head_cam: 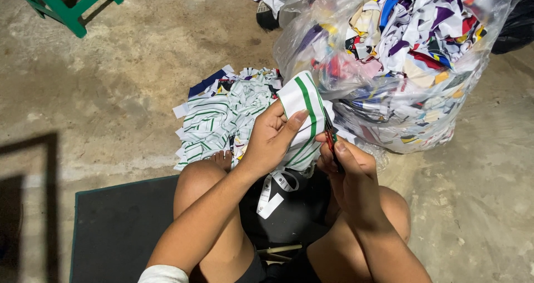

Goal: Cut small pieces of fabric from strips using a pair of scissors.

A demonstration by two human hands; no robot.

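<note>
Seated on a dark mat (117, 227) laid over the concrete floor (111, 94), a person works over the knees. Their left hand (270, 141) grips a white fabric strip with green stripes (305, 102), thumb pressed along its face and fingers curled behind. Just beside it, the right hand (347, 163) is closed around small red-handled scissors (331, 141), whose blades touch the strip's right edge. Behind the hands lies a pile of similar striped offcuts (222, 116), and to its right stands a clear plastic bag (400, 60) stuffed with multicoloured fabric scraps. A green stool (67, 8) stands well apart at upper left.
</note>
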